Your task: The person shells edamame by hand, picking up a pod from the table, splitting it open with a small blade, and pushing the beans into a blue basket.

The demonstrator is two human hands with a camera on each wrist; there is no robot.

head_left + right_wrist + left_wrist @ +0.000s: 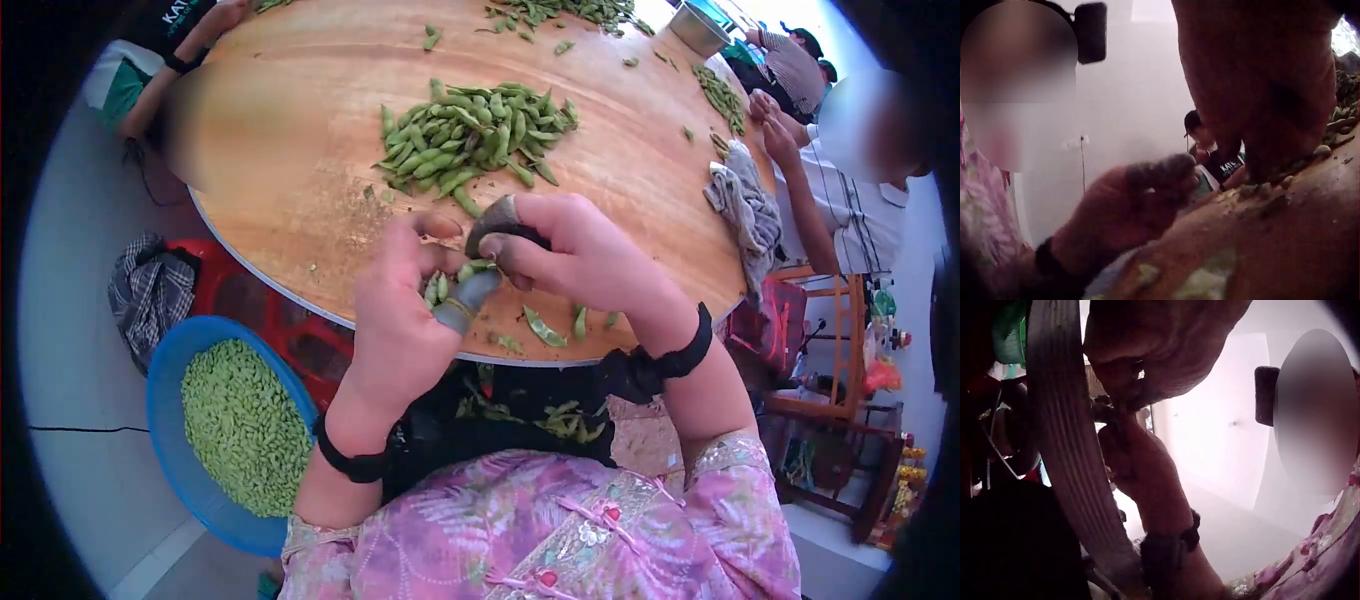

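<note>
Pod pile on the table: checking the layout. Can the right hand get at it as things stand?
Probably yes: the pod pile lies just beyond the right hand, nothing between them, though that hand is pinching a pod with the left hand.

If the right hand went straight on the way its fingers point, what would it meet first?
Most likely the left hand. The right hand points toward it, with only the green pod that both pinch between them. Depth is unclear, but nothing else shows in that line.
</note>
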